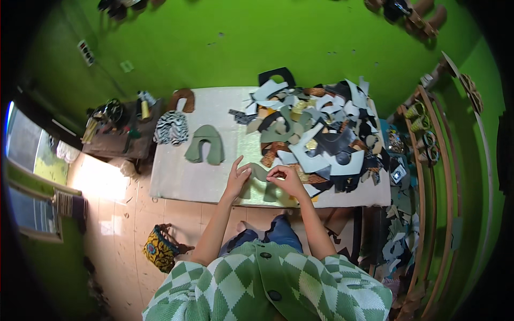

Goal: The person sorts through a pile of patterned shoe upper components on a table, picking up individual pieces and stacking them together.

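hands (237, 179) (286, 179) flat on a green cutout (261, 182), fingers loosely spread, gripping nothing; likely aligning it; needs a pinch to lift.

Left side: open worktop (176, 179) between the green cut piece (204, 144) and the near edge, easy passage.
Right side: blocked by the heaped pile of cut pieces (321, 136) (spilling right to the near edge).
Far left corner: zebra-print piece (172, 127) in the way.
Centre: both hands (237, 176) sit on a green piece (262, 182), just beside the pile.

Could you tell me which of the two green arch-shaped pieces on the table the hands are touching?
The near green piece at the table's front edge, under both the left hand and right hand; the other green piece lies untouched farther left.
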Demonstrator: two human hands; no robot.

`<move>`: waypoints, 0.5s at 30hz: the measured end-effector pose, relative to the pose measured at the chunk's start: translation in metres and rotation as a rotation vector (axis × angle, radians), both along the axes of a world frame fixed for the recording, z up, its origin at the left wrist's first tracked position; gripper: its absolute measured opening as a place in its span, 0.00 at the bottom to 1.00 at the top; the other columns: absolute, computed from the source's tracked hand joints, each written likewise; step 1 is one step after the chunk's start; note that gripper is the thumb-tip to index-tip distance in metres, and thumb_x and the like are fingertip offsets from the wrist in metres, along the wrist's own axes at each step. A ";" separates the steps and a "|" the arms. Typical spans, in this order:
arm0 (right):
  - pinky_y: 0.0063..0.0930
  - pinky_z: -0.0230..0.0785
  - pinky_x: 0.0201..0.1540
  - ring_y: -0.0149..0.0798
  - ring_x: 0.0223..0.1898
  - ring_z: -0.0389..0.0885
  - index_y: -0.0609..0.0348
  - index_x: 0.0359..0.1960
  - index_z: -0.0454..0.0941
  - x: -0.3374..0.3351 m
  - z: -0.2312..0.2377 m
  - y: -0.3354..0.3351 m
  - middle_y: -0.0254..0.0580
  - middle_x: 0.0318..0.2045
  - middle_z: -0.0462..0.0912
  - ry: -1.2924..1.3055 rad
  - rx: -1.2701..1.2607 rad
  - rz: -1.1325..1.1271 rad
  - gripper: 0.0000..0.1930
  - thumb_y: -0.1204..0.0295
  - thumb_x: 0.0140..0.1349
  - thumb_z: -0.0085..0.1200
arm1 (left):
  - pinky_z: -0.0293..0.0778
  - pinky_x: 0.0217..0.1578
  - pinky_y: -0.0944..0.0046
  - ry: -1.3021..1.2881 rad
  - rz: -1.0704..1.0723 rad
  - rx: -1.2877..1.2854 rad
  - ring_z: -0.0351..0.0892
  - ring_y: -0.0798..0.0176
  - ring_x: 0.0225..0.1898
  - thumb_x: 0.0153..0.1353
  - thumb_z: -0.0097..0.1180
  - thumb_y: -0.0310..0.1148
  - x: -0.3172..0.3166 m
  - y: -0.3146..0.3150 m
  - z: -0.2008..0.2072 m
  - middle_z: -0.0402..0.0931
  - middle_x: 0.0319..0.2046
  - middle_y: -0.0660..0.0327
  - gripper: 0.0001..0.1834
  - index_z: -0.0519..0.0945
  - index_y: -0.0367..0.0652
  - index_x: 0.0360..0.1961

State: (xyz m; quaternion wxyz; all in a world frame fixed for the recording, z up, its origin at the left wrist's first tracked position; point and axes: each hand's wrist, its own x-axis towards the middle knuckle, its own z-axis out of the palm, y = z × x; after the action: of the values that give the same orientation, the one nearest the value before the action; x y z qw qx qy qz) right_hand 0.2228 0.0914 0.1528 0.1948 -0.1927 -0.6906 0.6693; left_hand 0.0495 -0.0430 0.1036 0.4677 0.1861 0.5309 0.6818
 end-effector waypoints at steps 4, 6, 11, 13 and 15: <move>0.15 0.68 0.35 0.21 0.31 0.76 0.65 0.41 0.77 -0.028 -0.025 -0.027 0.32 0.32 0.79 0.013 -0.093 -0.083 0.12 0.82 0.55 0.62 | 0.72 0.41 0.74 0.098 -0.006 -0.034 0.75 0.73 0.41 0.62 0.59 0.27 -0.030 -0.042 -0.010 0.76 0.46 0.59 0.24 0.67 0.42 0.59; 0.15 0.68 0.34 0.20 0.30 0.75 0.65 0.40 0.77 -0.035 -0.031 -0.036 0.32 0.31 0.79 0.003 -0.136 -0.165 0.11 0.82 0.55 0.62 | 0.72 0.39 0.76 0.182 -0.067 -0.059 0.76 0.74 0.39 0.61 0.60 0.27 -0.037 -0.046 -0.014 0.78 0.40 0.61 0.17 0.73 0.39 0.51; 0.16 0.68 0.28 0.21 0.24 0.73 0.64 0.32 0.78 -0.035 -0.085 -0.020 0.31 0.21 0.77 -0.205 0.185 -0.358 0.07 0.76 0.55 0.64 | 0.73 0.28 0.75 0.382 -0.005 -0.181 0.77 0.75 0.26 0.60 0.62 0.28 -0.036 -0.015 -0.037 0.78 0.26 0.65 0.08 0.78 0.37 0.39; 0.17 0.68 0.26 0.22 0.21 0.74 0.64 0.30 0.78 -0.035 -0.090 -0.013 0.31 0.18 0.77 -0.262 0.246 -0.402 0.07 0.74 0.55 0.65 | 0.72 0.27 0.75 0.403 0.007 -0.189 0.78 0.74 0.26 0.59 0.62 0.26 -0.038 -0.002 -0.046 0.78 0.26 0.64 0.08 0.78 0.37 0.37; 0.18 0.68 0.25 0.23 0.19 0.75 0.64 0.30 0.78 -0.047 -0.091 -0.013 0.33 0.18 0.78 -0.309 0.111 -0.369 0.07 0.76 0.55 0.64 | 0.73 0.25 0.74 0.362 0.067 -0.174 0.80 0.73 0.26 0.56 0.63 0.25 -0.047 0.000 -0.077 0.79 0.25 0.64 0.08 0.79 0.37 0.36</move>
State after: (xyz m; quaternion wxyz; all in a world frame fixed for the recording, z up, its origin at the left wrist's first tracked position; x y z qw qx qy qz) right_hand 0.1754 0.0780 0.0616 0.2163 -0.4047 -0.7008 0.5462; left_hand 0.0028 -0.0425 0.0262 0.3561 0.2468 0.6691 0.6038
